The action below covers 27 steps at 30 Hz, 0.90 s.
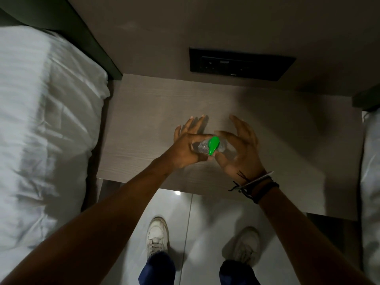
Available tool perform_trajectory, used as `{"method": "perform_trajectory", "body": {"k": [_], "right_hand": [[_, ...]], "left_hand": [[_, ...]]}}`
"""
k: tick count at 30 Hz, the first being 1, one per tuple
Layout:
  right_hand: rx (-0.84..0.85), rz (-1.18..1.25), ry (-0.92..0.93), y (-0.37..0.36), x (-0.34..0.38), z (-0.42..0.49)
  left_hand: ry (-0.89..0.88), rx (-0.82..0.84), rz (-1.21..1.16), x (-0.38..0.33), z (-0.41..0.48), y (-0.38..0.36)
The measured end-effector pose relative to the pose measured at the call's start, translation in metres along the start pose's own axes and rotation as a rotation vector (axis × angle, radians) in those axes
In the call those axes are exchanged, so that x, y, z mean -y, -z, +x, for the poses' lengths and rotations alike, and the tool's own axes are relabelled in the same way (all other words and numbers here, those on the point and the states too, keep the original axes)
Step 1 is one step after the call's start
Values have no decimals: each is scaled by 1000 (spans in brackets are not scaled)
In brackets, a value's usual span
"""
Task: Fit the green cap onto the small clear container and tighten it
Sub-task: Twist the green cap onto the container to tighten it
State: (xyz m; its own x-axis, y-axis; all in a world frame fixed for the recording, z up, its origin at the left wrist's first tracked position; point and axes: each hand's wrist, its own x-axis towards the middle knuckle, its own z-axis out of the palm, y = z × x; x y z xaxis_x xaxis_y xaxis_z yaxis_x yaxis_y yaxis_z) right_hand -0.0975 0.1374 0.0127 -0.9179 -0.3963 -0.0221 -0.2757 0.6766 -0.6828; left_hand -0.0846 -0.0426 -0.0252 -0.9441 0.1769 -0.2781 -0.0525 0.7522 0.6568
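Observation:
A small clear container (201, 148) is held above the grey wooden bedside table (144, 124), between both hands. My left hand (186, 150) grips its left side with thumb and palm, the other fingers spread. A bright green cap (213, 145) sits tilted at the container's mouth. My right hand (239, 150) pinches the cap between thumb and forefinger, its remaining fingers fanned upward. Most of the container is hidden by the two hands.
A bed with white linen (45, 130) lies to the left. A black socket panel (240, 63) is set in the wall behind the table. More white bedding (371, 171) sits at the right edge. Below are a glossy tiled floor and two white shoes (157, 235).

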Motion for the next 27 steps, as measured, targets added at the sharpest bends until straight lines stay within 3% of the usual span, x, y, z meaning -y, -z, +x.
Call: {"method": "perform_trajectory", "body": {"k": [4, 8, 12, 27], "right_hand": [[-100, 115, -4, 15, 21, -5], [-160, -154, -47, 12, 42, -7], [-209, -166, -106, 6, 45, -7], [-227, -160, -135, 4, 41, -6]], "left_hand": [[19, 1, -9, -4, -2, 1], [51, -5, 61, -3, 1, -4], [55, 25, 25, 0, 2, -3], [32, 80, -3, -2, 9, 5]]}}
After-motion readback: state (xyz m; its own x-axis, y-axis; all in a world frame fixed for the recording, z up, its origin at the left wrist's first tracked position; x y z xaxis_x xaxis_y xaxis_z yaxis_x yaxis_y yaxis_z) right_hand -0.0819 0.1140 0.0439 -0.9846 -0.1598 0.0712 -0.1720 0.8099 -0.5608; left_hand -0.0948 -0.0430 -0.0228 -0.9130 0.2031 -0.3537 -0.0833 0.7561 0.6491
